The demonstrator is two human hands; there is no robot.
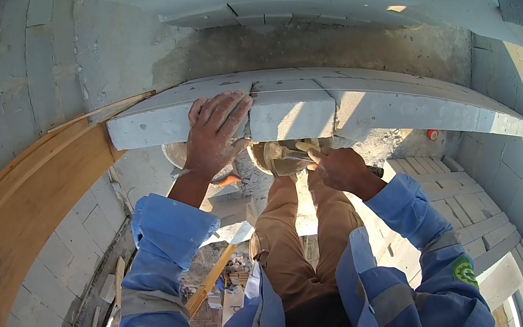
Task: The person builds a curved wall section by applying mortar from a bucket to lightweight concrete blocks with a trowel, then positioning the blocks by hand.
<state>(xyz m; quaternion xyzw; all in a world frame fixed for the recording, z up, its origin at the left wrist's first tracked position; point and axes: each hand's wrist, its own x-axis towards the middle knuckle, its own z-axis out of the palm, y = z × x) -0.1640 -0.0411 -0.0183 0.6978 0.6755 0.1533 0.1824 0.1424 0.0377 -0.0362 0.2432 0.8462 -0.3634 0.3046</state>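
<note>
Two hands at a block course: left hand [216,133] spread flat on the stiff, heavy block [176,119], right hand [337,166] gripping a trowel [278,157].

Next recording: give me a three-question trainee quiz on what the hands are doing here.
1. True or false: the left hand rests flat on a grey block.
2. What does the right hand hold? A) a trowel B) a drill C) a paint roller
3. Fill in: to the left of the blocks runs a curved ____ board.

Key: 1 true. 2 A, the trowel, held just below the next block. 3 wooden.
</note>
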